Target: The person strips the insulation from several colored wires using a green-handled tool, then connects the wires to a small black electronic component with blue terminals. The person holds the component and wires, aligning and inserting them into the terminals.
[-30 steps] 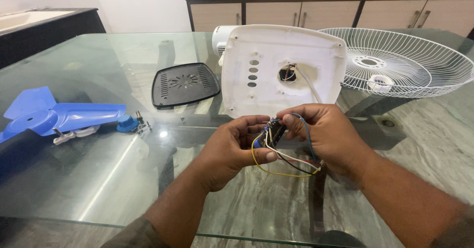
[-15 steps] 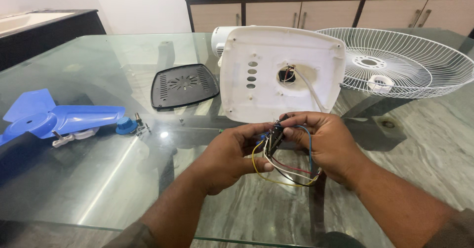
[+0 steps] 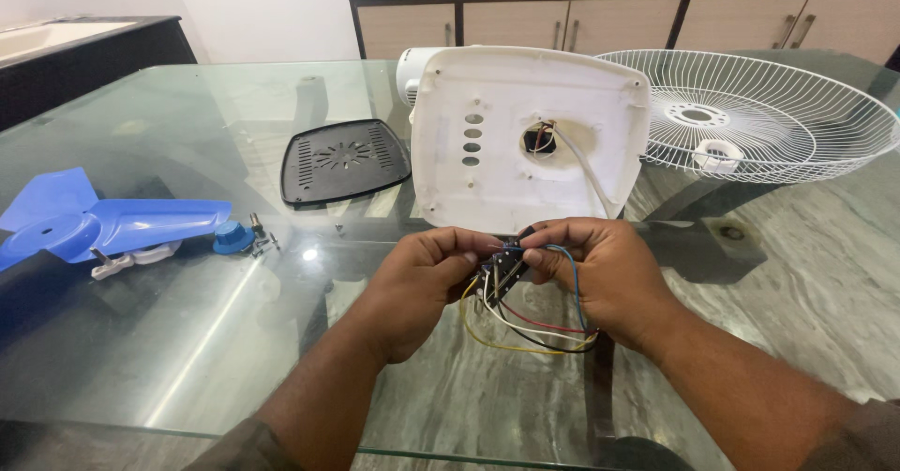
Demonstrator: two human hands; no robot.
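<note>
Drawn a little closer to the white plastic fan base [image 3: 525,138] than before, left hand [image 3: 422,288] and right hand [image 3: 600,279] pinching shut on small black switch block [image 3: 500,267] with coloured wires [image 3: 534,326] over glass table [image 3: 187,340] — best held steady, wires kept slack.

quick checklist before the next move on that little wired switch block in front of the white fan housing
1. Both hands on the part: left hand and right hand pinch the switch block: ok.
2. Wires free of snags: loop loose below the hands: ok.
3. Wire ends seated: hidden by fingers: cannot tell.
4. White fan housing steady: stands up on the glass table: ok.
5. Loose screws accounted for: some beside the blue fan blade; count: cannot tell.
</note>
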